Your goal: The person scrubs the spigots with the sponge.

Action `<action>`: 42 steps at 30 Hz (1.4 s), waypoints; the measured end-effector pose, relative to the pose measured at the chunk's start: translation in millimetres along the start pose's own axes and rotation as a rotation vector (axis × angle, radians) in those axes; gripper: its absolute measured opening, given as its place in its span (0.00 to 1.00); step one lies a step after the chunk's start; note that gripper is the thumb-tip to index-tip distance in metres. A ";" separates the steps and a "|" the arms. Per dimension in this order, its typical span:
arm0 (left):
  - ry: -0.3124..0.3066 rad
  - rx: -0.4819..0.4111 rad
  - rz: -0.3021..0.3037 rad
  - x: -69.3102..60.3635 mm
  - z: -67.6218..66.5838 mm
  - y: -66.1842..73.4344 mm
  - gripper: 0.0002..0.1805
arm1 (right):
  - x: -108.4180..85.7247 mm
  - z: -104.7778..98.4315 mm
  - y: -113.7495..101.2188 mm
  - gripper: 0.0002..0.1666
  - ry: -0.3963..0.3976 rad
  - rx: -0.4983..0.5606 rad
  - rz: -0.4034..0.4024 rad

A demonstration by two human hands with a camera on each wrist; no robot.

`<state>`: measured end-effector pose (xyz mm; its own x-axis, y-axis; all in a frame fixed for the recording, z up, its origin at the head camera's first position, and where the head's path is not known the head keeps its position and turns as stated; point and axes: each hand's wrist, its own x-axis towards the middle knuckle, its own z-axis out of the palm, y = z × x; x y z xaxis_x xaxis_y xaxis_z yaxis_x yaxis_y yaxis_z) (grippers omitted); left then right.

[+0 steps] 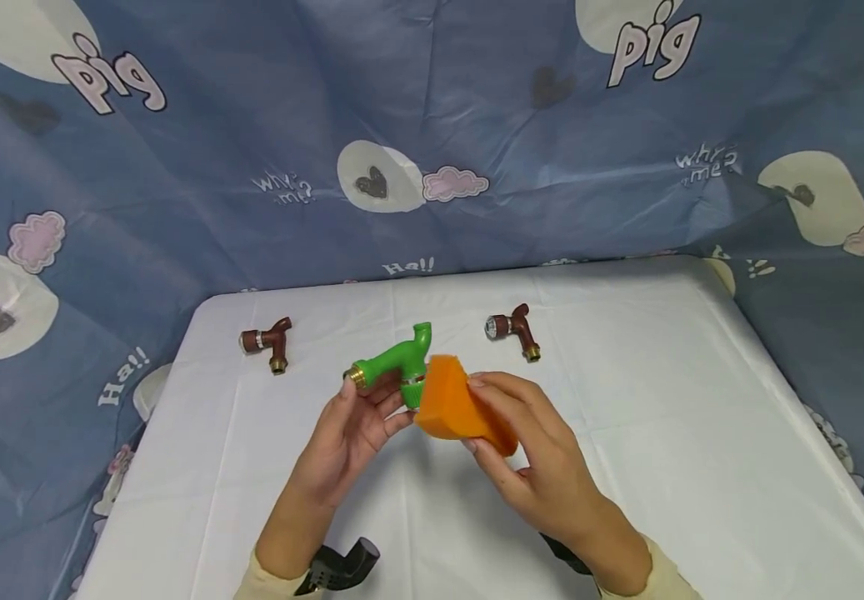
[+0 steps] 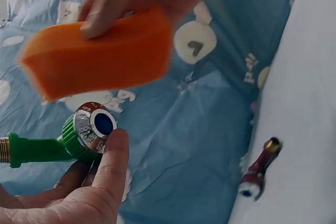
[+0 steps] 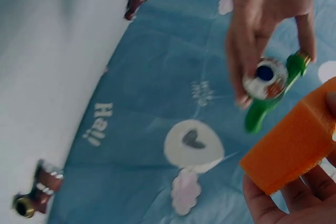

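A green faucet (image 1: pixel 394 360) with a brass threaded end and a silver-and-blue knob cap (image 2: pixel 100 123) is held up in my left hand (image 1: pixel 352 433). The thumb lies at the threaded end and the fingers support the knob side. My right hand (image 1: pixel 536 442) grips an orange sponge (image 1: pixel 457 404) between thumb and fingers, just right of the faucet's knob. In the left wrist view a gap shows between the sponge and the knob cap. Apart from the hands, two brown faucets lie on the white table: one at the left (image 1: pixel 270 342), one at the right (image 1: pixel 516 330).
The white-covered table (image 1: pixel 664 400) ends at a blue printed cloth (image 1: pixel 476 108) hanging behind and at the sides. A black curved piece (image 1: pixel 345 565) sits at the left wrist, and a black band (image 1: pixel 565 553) shows at the right wrist.
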<state>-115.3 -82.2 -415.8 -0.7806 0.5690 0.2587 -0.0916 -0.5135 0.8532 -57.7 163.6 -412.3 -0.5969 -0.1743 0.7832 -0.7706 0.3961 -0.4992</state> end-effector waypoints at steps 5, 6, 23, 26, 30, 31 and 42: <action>-0.009 0.004 -0.038 -3.8 6.7 -9.6 0.24 | 14.4 8.5 -9.6 0.23 0.003 0.009 -0.112; -0.006 0.008 -0.043 -4.8 7.9 -11.3 0.24 | 16.7 10.0 -11.4 0.22 0.003 0.003 -0.130; -0.011 0.032 -0.040 -7.0 15.5 -21.9 0.24 | 23.7 18.2 -4.5 0.17 0.048 -0.107 -0.182; -0.019 0.057 -0.044 -6.5 14.3 -20.7 0.28 | 21.5 14.3 2.6 0.18 0.036 -0.110 -0.142; -0.022 0.063 -0.047 -6.0 12.0 -19.9 0.30 | 17.4 10.0 12.5 0.20 0.025 -0.074 -0.060; -0.026 0.063 -0.048 -5.6 11.3 -19.7 0.30 | 16.2 9.0 15.0 0.20 0.025 -0.059 -0.038; -0.022 0.032 -0.041 0.3 8.0 -16.2 0.32 | -0.5 -2.4 37.9 0.30 -0.009 -0.034 0.162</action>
<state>-109.2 -68.5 -425.9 -0.7630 0.6032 0.2322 -0.1033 -0.4685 0.8774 -86.1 180.8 -430.8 -0.7148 -0.1136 0.6900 -0.6562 0.4500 -0.6057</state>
